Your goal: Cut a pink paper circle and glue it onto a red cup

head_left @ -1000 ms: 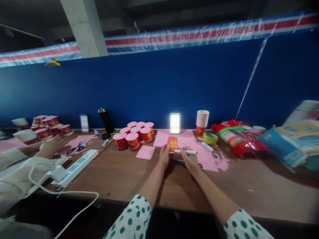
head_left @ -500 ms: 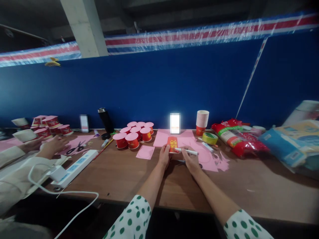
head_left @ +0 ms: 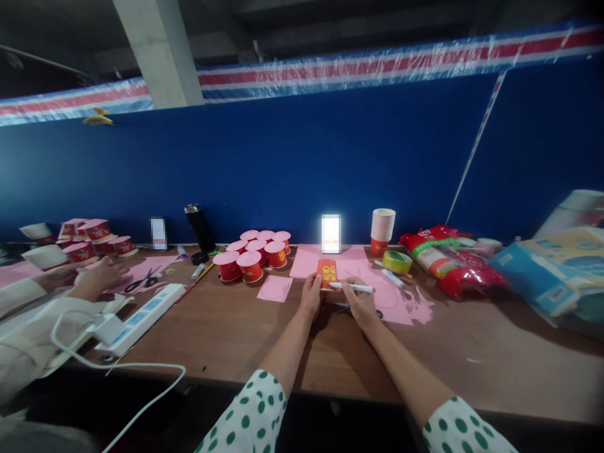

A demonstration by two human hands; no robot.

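My left hand [head_left: 311,294] grips a red paper cup [head_left: 327,272] that stands upside down on a pink paper sheet [head_left: 349,264]. My right hand [head_left: 359,303] pinches a white pen [head_left: 352,287], with its tip against the base of the cup. Both hands rest on the brown table [head_left: 264,340] near its middle. A small pink paper square [head_left: 275,288] lies just left of my left hand.
Several upturned red cups [head_left: 255,253] with pink tops stand behind the square. A stack of cups [head_left: 382,231], a tape roll [head_left: 397,262], a glue stick [head_left: 392,278] and snack bags [head_left: 448,261] lie right. At left, another person's hand [head_left: 101,275], scissors [head_left: 144,280] and a power strip [head_left: 139,318].
My hands and the cup stay almost still; the pen tip shifts slightly along the cup's edge. The other person's hands at the left move a little.
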